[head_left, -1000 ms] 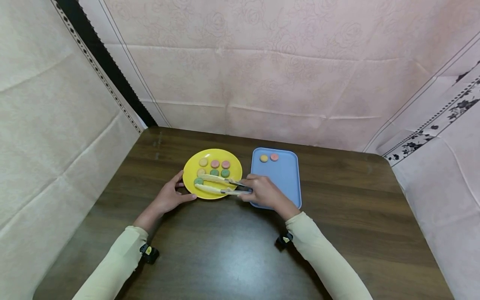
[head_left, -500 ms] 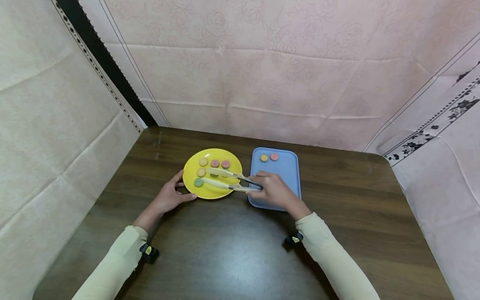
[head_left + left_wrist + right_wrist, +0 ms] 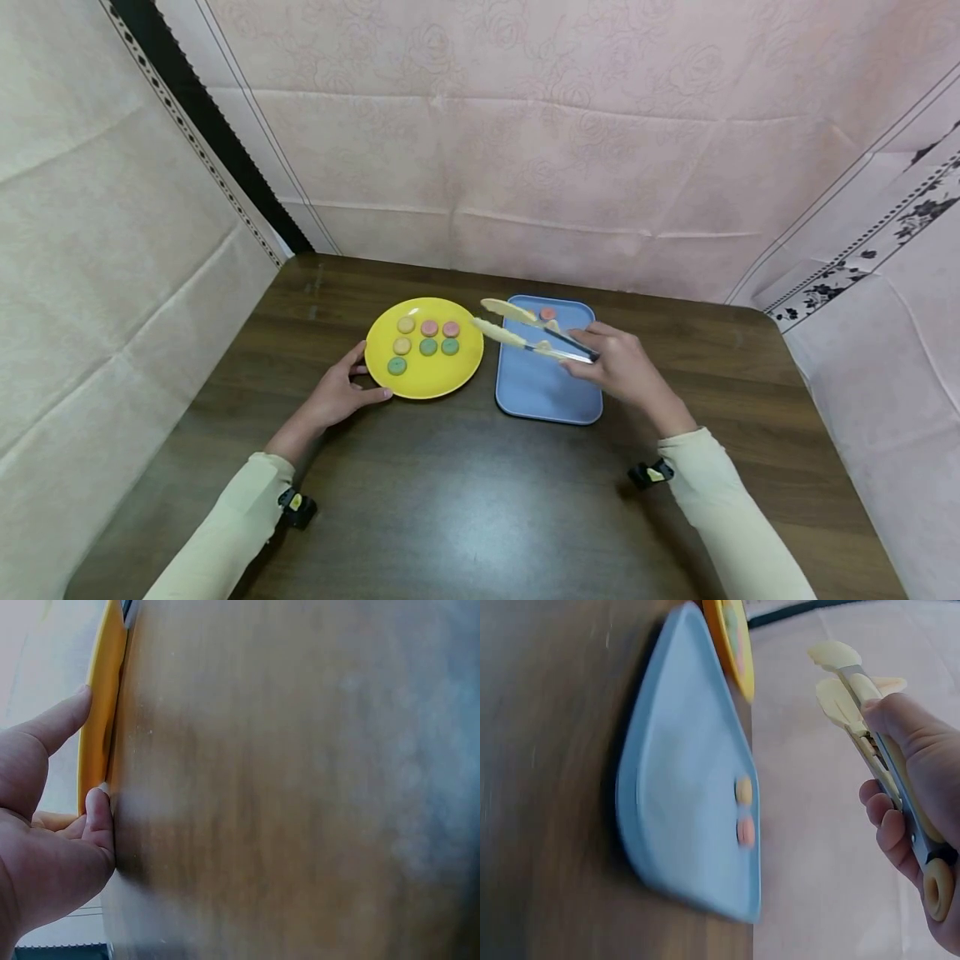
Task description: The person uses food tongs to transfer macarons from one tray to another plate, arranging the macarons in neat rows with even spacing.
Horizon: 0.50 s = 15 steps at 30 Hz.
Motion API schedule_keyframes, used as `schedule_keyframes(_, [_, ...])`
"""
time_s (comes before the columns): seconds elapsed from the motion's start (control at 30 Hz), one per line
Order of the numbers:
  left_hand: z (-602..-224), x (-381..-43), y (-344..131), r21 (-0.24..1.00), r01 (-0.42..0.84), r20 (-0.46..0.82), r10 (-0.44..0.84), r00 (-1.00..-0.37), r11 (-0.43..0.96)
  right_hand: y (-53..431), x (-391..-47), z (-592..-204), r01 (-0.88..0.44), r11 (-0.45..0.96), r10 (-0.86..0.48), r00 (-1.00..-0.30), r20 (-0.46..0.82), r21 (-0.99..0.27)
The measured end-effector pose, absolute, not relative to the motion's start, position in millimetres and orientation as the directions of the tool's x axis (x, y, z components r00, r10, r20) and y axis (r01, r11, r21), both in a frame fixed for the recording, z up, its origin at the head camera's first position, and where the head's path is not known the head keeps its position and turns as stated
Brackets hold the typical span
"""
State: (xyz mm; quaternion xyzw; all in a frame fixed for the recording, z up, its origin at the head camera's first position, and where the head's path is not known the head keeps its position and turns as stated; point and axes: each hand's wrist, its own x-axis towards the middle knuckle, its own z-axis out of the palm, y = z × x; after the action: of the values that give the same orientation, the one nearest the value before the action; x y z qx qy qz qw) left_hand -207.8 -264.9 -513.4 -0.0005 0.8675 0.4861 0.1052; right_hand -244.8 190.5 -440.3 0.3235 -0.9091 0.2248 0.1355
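Note:
My left hand (image 3: 339, 393) holds the rim of a yellow plate (image 3: 442, 379), thumb at the front edge and fingers at the left side. In the left wrist view, the thumb and a bent finger (image 3: 97, 814) touch the plate's edge (image 3: 101, 727). Yellow, pink and green macarons (image 3: 428, 328) lie on it. My right hand (image 3: 622, 367) grips tongs (image 3: 558, 337) with cream tips, raised above a blue tray (image 3: 547, 392); their tips are apart with nothing between them. On the tray, a pink macaron (image 3: 746, 832) and a yellow macaron (image 3: 743, 790) sit side by side.
A brown wooden table (image 3: 450, 500) carries plate and tray, which stand a small distance apart. Pale cloth (image 3: 525, 167) hangs behind the table's far edge and along both sides. Each forearm wears a black wrist camera (image 3: 297, 508).
My right hand has carried the tongs from over the plate rightward to above the tray. The tray's macarons are partly covered by the tongs in the head view. The left hand stays at the plate.

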Motion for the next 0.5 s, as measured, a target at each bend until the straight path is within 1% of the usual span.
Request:
schedule_keyframes(0.17, [-514.0,-207.3,-265.2,0.844,-0.109,-0.190,0.102,-0.977,0.524,224.3,-249.3,-441.0,-0.594,0.754,-0.480,-0.790,0.380,-0.281])
schedule_keyframes(0.3, [-514.3,-207.4,-265.1,0.842,-0.115,-0.194,0.096,-0.976,0.528,244.7,-253.9,-444.7,-0.565,0.788,-0.464,-0.805,0.368,-0.243])
schedule_keyframes(0.5, [-514.5,-207.3,-264.5,0.841,-0.112,-0.190,0.096,-0.977,0.529,262.3,-260.0,-450.8,-0.541,0.806,-0.450,-0.824,0.344,-0.242])
